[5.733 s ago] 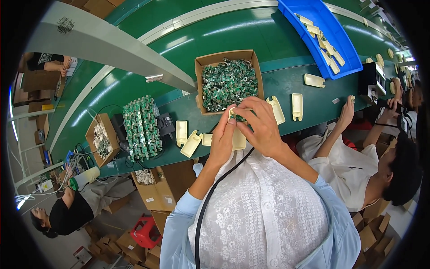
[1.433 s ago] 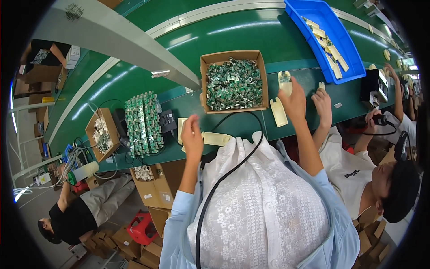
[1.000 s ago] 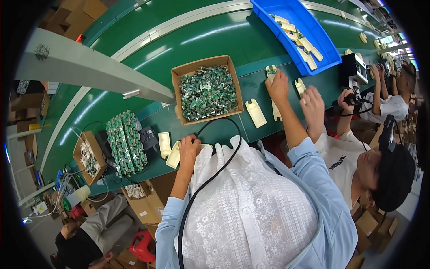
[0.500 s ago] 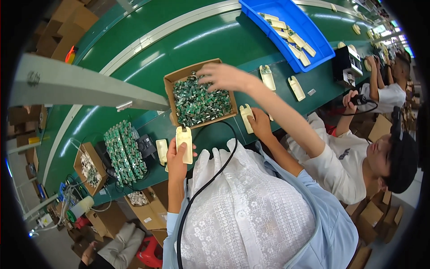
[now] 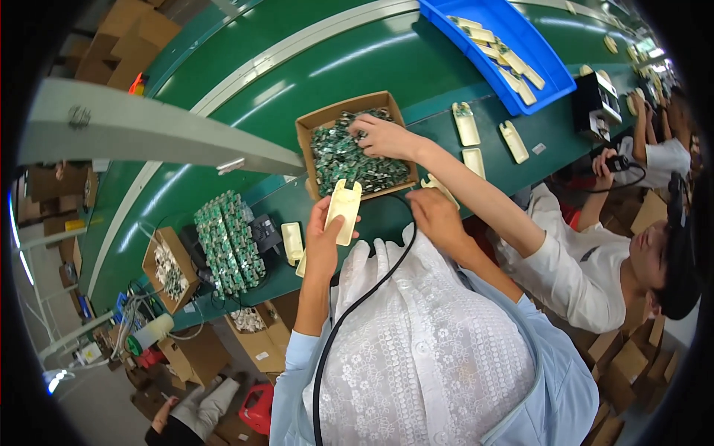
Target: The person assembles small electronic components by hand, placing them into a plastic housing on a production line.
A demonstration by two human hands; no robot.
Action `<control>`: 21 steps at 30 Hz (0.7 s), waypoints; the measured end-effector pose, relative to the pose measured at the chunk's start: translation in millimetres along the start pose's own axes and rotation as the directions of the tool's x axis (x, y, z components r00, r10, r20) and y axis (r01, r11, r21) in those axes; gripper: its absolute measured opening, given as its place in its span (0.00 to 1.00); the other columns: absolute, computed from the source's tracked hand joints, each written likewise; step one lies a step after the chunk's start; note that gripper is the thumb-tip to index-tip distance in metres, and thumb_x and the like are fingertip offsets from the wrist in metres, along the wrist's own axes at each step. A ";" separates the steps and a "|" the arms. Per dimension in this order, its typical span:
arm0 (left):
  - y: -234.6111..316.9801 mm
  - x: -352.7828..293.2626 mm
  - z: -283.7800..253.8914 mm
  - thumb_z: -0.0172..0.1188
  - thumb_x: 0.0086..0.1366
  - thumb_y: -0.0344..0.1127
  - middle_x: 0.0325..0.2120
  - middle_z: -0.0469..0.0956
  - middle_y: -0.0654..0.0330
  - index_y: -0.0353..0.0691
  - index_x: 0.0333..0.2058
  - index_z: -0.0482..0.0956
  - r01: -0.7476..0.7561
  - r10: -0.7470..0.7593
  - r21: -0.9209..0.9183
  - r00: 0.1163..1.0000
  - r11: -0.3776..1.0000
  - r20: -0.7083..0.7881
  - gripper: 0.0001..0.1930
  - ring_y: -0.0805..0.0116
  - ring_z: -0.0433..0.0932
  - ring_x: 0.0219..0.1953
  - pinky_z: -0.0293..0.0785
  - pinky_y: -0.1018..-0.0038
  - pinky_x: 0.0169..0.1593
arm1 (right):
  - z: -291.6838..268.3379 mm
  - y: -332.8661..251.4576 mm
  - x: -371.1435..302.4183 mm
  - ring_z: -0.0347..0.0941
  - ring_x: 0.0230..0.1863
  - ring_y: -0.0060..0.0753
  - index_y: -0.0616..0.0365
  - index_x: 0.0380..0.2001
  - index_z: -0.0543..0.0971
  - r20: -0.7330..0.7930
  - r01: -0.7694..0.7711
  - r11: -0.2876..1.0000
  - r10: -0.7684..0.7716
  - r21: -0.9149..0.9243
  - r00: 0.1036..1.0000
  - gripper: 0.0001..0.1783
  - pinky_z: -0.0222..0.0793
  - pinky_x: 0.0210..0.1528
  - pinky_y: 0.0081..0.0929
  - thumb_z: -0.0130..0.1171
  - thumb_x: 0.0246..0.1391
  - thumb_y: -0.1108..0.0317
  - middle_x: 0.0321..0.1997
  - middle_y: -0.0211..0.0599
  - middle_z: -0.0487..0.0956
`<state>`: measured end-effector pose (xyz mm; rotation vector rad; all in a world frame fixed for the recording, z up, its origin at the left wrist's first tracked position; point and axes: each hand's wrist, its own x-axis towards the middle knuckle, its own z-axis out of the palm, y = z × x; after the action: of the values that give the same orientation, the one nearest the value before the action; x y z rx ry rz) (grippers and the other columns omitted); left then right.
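Here left fingers clasp a cream shell; right fingers partly hidden, grip unclear.

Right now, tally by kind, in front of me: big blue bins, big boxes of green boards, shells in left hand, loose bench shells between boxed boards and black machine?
Blue bin: 1
Green-board box: 1
Held shell, left hand: 1
Bench shells: 4 (one, by the right hand, partly hidden)
Total: 7

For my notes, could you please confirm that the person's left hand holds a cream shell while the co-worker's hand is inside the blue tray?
Not quite: the head view shows the co-worker's hand in the cardboard box, not the blue tray. The left hand does hold a cream shell.
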<state>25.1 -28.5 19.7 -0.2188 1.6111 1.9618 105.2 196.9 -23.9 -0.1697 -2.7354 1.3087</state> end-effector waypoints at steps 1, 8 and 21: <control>0.9 -1.4 2.6 0.48 0.61 0.23 0.47 0.72 0.52 0.35 0.57 0.58 -0.032 0.033 -0.023 0.999 0.999 0.018 0.25 0.61 0.77 0.42 0.78 0.70 0.36 | 3.8 -7.0 8.9 0.70 0.46 0.50 0.62 0.38 0.76 0.008 0.016 1.000 -0.016 0.003 1.000 0.12 0.66 0.50 0.38 0.57 0.48 0.73 0.43 0.46 0.75; 4.0 -8.1 3.0 0.46 0.61 0.23 0.49 0.71 0.51 0.35 0.58 0.56 -0.033 0.029 -0.195 0.999 0.980 -0.022 0.25 0.59 0.77 0.43 0.78 0.69 0.43 | 56.6 -13.1 84.9 0.72 0.42 0.46 0.60 0.37 0.76 0.103 0.320 0.905 -0.303 -0.279 0.947 0.13 0.67 0.46 0.34 0.59 0.43 0.75 0.35 0.43 0.76; 6.7 -7.9 -3.8 0.48 0.62 0.26 0.50 0.69 0.53 0.43 0.60 0.56 -0.102 0.129 -0.509 0.991 0.854 0.018 0.27 0.60 0.75 0.45 0.76 0.65 0.47 | 47.2 2.3 96.8 0.69 0.24 0.19 0.61 0.35 0.78 0.097 -0.063 0.903 0.024 0.426 0.995 0.08 0.67 0.29 0.19 0.58 0.51 0.72 0.24 0.32 0.74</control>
<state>27.0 -35.4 28.1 -0.2768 1.0606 2.4397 2.9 176.2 -50.7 -0.1364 -2.4392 1.9328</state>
